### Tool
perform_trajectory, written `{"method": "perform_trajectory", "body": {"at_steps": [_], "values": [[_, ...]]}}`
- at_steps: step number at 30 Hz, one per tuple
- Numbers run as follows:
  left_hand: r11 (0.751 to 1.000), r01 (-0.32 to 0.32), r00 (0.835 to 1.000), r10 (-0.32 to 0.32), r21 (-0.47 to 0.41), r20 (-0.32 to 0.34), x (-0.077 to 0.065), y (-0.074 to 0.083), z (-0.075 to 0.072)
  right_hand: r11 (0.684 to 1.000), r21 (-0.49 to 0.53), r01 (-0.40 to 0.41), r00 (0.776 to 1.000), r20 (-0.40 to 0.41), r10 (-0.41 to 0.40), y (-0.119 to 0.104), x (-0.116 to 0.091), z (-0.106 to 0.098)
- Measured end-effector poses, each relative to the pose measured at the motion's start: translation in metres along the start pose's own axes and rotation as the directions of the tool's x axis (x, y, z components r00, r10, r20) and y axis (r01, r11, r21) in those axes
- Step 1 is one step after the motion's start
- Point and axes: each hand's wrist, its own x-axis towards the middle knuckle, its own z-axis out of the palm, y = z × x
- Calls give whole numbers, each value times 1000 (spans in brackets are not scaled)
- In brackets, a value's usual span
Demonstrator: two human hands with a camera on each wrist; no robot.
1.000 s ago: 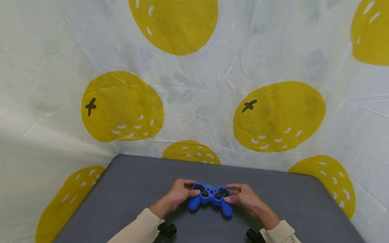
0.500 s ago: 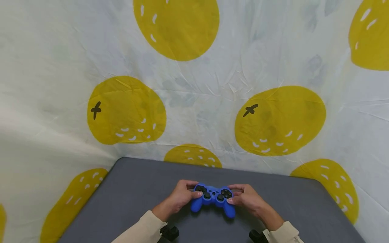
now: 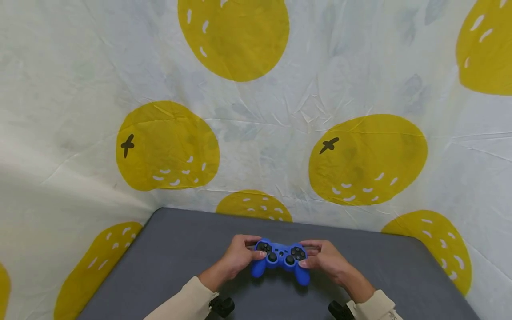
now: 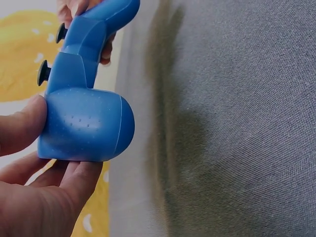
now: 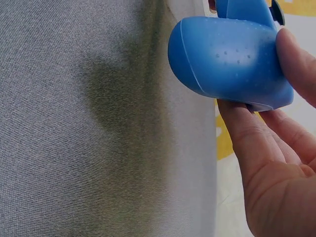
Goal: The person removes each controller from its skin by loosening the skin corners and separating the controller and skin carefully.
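A blue game controller with black thumbsticks and buttons is held between both hands, in the lower middle of the head view. My left hand pinches its left side, thumb on the top face and fingers along the side and beneath. On the other side my right hand grips it likewise, thumb near the right-hand buttons. Both wrist views show a gap between the controller and the cloth below, where its shadow falls. The left wrist view shows the left grip end-on; the right wrist view shows the right grip.
A dark grey cloth-covered table lies beneath the hands. Behind and beside it hangs a white curtain printed with large yellow fruits. Black wrist devices sit at the cuffs of the cream sleeves.
The whole head view shifted slightly, so hands and table appear a little farther right and lower than one second ago. The hold on the controller looks the same throughout.
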Motion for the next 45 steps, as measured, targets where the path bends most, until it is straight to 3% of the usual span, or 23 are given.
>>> {"method": "perform_trajectory", "body": {"at_steps": [9,18,31,45], "values": [[1000,-18,1000,18,8,-20,-4,4,0,999,-23,22,999,-28,-23,-5,-4,1],[999,-30,999,31,19,-39,-6,15,-3,997,18,69,998,3,-69,-12,-7,-1],[996,-84,996,85,27,-22,-13,28,-8,994,25,110,994,-31,-110,-25,-14,1],[995,-102,994,102,13,-40,-13,38,-9,992,7,128,991,-30,-127,-36,-19,-2]]}}
